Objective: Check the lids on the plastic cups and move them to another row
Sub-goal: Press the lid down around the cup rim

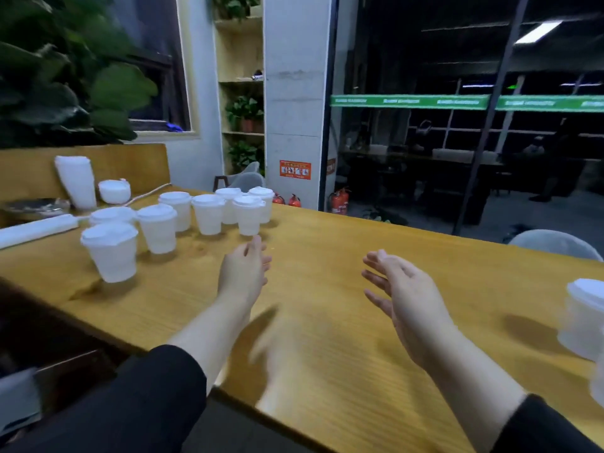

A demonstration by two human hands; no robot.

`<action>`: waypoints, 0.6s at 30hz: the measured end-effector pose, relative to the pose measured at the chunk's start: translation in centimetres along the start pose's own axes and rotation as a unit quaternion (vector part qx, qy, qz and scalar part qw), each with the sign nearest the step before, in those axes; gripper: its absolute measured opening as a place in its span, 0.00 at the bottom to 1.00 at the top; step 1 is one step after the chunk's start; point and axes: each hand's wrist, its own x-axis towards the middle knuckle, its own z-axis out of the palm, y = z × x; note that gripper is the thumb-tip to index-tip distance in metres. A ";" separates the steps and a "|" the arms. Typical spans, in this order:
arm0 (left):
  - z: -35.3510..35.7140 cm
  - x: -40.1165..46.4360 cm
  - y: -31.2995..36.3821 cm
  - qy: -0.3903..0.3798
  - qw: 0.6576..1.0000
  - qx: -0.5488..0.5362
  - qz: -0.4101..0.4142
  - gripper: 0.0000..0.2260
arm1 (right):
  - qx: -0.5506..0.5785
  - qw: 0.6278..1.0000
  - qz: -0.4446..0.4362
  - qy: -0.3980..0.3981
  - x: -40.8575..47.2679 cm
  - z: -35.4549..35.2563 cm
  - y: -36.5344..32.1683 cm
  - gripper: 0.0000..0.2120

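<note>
Several white plastic cups with lids stand grouped at the far left of the wooden table (327,256); the nearest one (110,251) is at the left, another (249,214) stands at the group's right end. One more lidded cup (583,317) stands apart at the right edge of the view. My left hand (243,273) hovers over the table just short of the group, fingers relaxed, holding nothing. My right hand (402,289) hovers mid-table with fingers spread, empty, well left of the lone cup.
A stack of white cups in a sleeve (76,181), a pack of lids (114,191) and a long white wrapped roll (36,228) lie at the table's far left. A grey chair (555,245) stands beyond the right edge. A glass wall is behind.
</note>
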 end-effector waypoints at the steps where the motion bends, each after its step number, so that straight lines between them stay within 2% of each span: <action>1: -1.6 1.4 -0.2 0.032 0.999 0.011 0.014 0.19 | -0.005 1.000 0.001 -0.015 1.2 2.0 0.5 0.11; 5: -7.0 5.3 -1.1 0.161 0.981 0.072 0.076 0.20 | -0.001 0.997 0.017 -0.081 5.3 10.3 2.9 0.08; 9: -11.7 6.1 -2.1 0.267 0.947 0.119 0.138 0.22 | 0.007 0.987 0.018 -0.162 7.7 19.2 6.2 0.07; 11: -13.9 6.1 -2.7 0.320 0.918 0.117 0.201 0.19 | -0.002 0.980 0.011 -0.200 8.2 23.3 7.9 0.08; 13: -16.0 7.2 -3.3 0.390 0.885 0.088 0.238 0.10 | -0.024 0.972 -0.013 -0.234 8.3 26.9 8.9 0.15; 14: -17.0 7.9 -3.5 0.418 0.877 0.064 0.231 0.06 | -0.030 0.968 -0.027 -0.247 8.2 28.5 9.2 0.21; 15: -18.0 8.8 -3.7 0.434 0.875 0.039 0.209 0.08 | -0.031 0.965 -0.040 -0.258 8.3 30.0 9.6 0.26; 18: -19.9 10.7 -4.6 0.410 0.906 -0.006 0.109 0.22 | -0.054 0.955 -0.055 -0.287 8.0 33.9 10.4 0.30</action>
